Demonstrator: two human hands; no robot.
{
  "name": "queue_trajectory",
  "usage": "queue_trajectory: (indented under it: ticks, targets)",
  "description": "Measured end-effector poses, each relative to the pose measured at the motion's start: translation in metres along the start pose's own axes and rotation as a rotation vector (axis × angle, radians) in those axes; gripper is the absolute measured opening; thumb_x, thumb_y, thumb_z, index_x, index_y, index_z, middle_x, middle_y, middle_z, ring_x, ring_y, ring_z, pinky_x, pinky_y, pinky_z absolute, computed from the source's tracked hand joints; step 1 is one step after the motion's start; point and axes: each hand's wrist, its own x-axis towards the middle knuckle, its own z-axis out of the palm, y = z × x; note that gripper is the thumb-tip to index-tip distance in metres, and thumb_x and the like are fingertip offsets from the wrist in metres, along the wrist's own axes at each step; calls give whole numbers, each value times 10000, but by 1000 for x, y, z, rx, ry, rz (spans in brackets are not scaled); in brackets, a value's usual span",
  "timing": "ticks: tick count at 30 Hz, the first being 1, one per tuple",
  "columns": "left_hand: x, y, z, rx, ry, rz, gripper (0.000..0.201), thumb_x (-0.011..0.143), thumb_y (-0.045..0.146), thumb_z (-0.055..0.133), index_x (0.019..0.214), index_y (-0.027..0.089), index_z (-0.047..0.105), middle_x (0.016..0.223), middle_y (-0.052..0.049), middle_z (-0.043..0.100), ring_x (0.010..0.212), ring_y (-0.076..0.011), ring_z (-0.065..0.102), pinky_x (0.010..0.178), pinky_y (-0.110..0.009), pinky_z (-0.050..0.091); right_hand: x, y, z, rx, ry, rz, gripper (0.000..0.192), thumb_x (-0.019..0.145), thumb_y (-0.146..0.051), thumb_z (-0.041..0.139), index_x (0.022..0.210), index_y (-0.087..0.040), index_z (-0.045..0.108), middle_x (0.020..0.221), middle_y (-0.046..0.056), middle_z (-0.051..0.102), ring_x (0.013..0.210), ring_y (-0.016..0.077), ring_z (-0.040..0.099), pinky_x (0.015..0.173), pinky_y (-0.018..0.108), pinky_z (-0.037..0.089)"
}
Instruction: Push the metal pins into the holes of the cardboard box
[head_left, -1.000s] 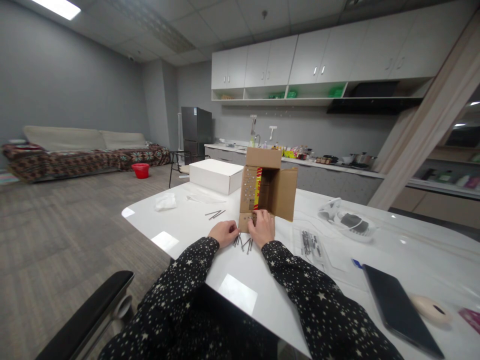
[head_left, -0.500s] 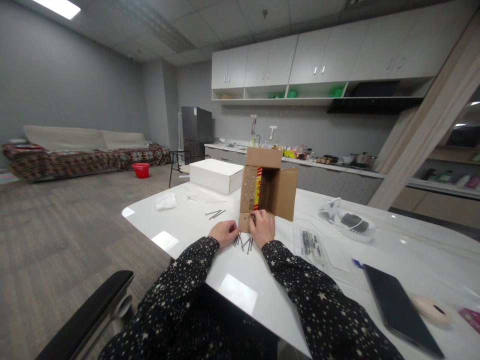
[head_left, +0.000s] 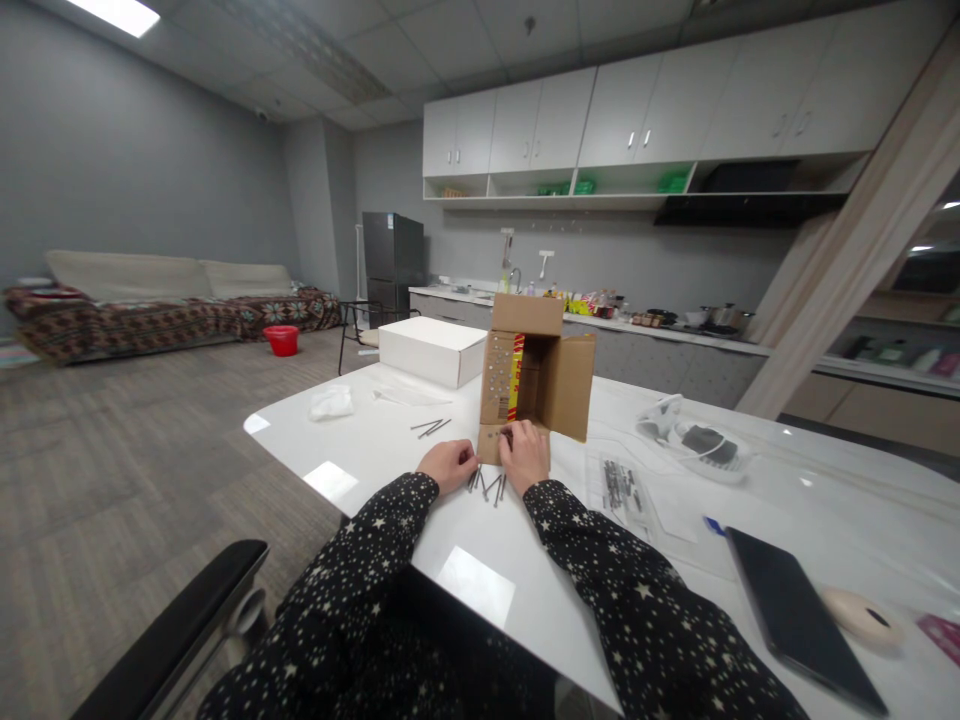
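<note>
An open brown cardboard box [head_left: 551, 385] lies on its side on the white table [head_left: 390, 450], its flaps spread toward me. My right hand [head_left: 525, 455] rests on the lower flap and pinches a small dark nail against it. My left hand [head_left: 448, 465] sits with curled fingers just left of that flap, beside a small pile of loose nails [head_left: 486, 485]. Whether the left hand holds anything I cannot tell. Rows of nail heads dot the box's left flap [head_left: 496, 378].
A white box [head_left: 431, 350] stands behind the cardboard one. Three more nails [head_left: 430, 428] lie to the left, a clear bag of nails [head_left: 622, 485] to the right. A black tablet [head_left: 795, 615], a mouse [head_left: 862, 618] and a chair armrest [head_left: 180, 630] are close by.
</note>
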Motion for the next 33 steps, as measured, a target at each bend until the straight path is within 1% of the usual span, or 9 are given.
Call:
queue_trajectory:
  ticks: [5,11,17,22,33]
  targets:
    - [0,-1,0,-2,2,4,256,799,395,468,701,192,589,640,-9,606,588,-136,503,561,-246,327,0,0,0,-20,-7,-5,87,860,-222,485,867,-206,570,902,75,576,885,227,506,749,345,330]
    - [1,-1,1,6,4,8,260,799,393,465,707,189,597,642,-14,606,586,-138,502,558,-248,328,0,0,0,-26,-39,24,108,872,-232,469,889,-203,571,922,79,571,903,225,504,766,341,326]
    - [1,-1,0,3,-1,1,257,795,390,464,697,190,591,640,-12,611,586,-139,507,555,-247,328,0,1,1,-82,-48,57,125,882,-266,457,894,-194,558,937,71,573,923,215,496,796,331,310]
    - [0,1,-2,4,-2,-1,252,794,386,468,700,188,593,634,-10,608,578,-134,504,552,-245,324,1,-1,-1,-104,-71,68,137,891,-268,443,898,-190,555,937,75,576,920,217,497,790,333,307]
    - [1,-2,0,1,3,4,261,797,394,475,711,186,606,635,-12,612,574,-136,507,545,-248,323,2,-1,1,-118,-61,71,134,902,-246,429,905,-174,541,933,95,580,895,228,498,764,342,318]
